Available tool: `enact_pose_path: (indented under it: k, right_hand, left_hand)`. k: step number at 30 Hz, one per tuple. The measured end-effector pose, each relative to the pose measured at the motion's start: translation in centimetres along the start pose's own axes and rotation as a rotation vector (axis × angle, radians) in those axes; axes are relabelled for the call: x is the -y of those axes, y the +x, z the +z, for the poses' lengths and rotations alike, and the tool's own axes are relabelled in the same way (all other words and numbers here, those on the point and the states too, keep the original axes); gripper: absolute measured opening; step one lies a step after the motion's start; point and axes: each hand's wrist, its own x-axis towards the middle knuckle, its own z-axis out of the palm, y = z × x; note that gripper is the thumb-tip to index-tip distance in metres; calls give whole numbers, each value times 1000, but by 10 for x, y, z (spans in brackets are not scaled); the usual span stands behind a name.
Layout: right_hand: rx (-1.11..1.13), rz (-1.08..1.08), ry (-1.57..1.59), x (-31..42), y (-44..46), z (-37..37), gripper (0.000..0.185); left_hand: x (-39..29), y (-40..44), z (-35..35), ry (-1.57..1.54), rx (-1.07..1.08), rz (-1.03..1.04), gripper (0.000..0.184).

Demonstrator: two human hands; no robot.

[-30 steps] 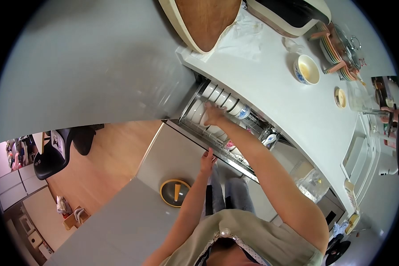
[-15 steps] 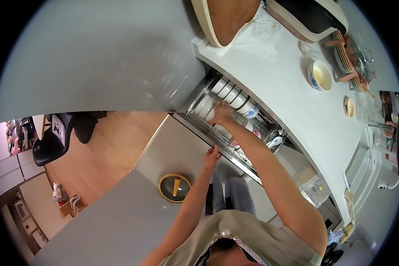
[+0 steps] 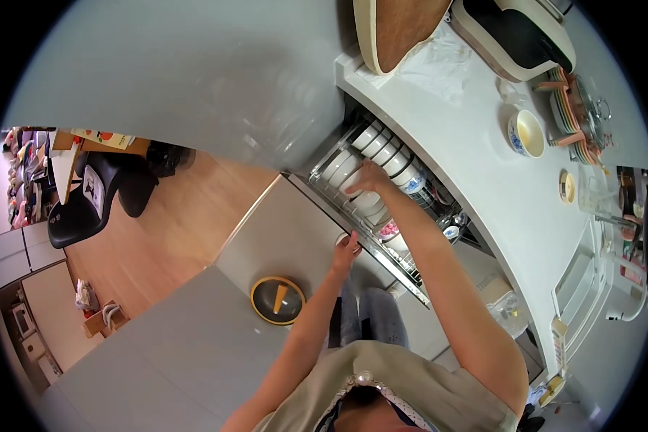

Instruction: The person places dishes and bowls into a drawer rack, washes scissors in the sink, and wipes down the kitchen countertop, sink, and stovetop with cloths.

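Round white bowls (image 3: 336,166) are racked in a metal drawer (image 3: 399,276) beneath the right hand (image 3: 369,178), left hand (image 3: 347,251) at its edge, both grips unclear; a blue-patterned white bowl (image 3: 526,135) is left unracked on the counter (image 3: 439,126).

And across the upper left, a broad grey panel (image 3: 165,79) dominates, smooth and glossy, soft glints of light playing off its lower right! Below it, warm wooden floor (image 3: 176,209) runs through the left of the frame, meeting a flat grey surface (image 3: 158,338) lower down. Far left now: a black chair (image 3: 83,216) by a wooden desk (image 3: 138,148), white cabinets (image 3: 6,255) just below! Over right, the white table (image 3: 482,144) curves down towards a pale sink (image 3: 576,281), a grey wall (image 3: 601,367) behind.
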Motion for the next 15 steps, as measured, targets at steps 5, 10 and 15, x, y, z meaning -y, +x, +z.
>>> enact_pose_path:
  k: [5,10,15]
  right_hand:
    - [-133,33,-274,19,-4,24,101]
    - [-349,89,-10,28,-48,29,97]
    - [-318,104,67,30,-49,15,99]
  left_hand:
    - [11,3,-9,28,21,-28,52]
    - [6,-16,-5,13,50,-69,58]
    - [7,-17,-6,-2,105,-19,51]
